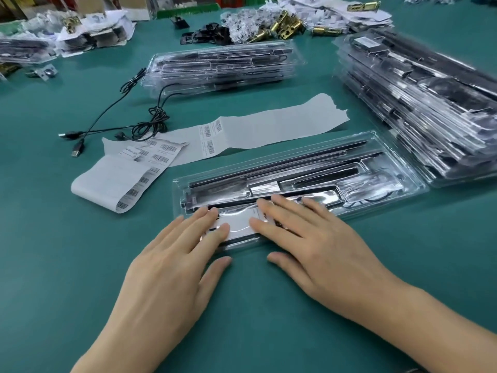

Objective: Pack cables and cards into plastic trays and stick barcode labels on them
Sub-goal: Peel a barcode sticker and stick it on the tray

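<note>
A clear plastic tray (309,168) with black parts in its slots lies across the green table in front of me. A white card (240,220) sits in the tray's near compartment. My left hand (174,262) presses flat on the card's left end with straight fingers. My right hand (304,240) presses flat on its right end, fingers spread over the tray. A strip of barcode labels (150,154) on white backing paper lies to the left, partly curled. Loose black USB cables (129,122) lie beyond it.
One stack of filled clear trays (220,68) stands at the back centre, a taller stack (419,103) at the right. Brass lock parts (285,28) and bagged items are piled along the far edge. Bare green table lies near me.
</note>
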Motion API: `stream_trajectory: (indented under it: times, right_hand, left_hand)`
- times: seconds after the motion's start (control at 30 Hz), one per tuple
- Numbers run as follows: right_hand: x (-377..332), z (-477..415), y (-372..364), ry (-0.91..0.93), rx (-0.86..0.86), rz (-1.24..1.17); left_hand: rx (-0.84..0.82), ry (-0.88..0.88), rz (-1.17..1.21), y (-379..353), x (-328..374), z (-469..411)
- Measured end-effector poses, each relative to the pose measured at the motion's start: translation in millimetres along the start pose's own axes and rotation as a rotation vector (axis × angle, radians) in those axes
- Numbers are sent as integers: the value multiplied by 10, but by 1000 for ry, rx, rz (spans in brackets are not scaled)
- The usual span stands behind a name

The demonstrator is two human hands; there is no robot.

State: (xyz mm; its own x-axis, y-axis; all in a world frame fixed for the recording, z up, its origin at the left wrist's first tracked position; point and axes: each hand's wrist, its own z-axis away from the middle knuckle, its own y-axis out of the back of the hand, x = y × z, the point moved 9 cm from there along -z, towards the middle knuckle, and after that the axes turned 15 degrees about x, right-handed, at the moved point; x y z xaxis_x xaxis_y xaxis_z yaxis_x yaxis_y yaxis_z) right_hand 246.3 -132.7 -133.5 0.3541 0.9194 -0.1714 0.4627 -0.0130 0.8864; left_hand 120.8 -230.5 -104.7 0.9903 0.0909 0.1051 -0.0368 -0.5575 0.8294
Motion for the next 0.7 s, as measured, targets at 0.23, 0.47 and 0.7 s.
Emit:
stream_trajectory:
  times: [0.23, 0.47, 0.7]
  right_hand:
    - [-16, -8, -31, 27, -17, 0]
    - [-87, -157, 21, -43, -18, -40]
    - [-343, -235, -103, -59, 35, -132]
  left_hand:
    - [-11, -14, -14, -110, 107, -40]
    - [-51, 2, -3, -131, 98, -44]
    - [-56, 60, 241, -89, 9, 20]
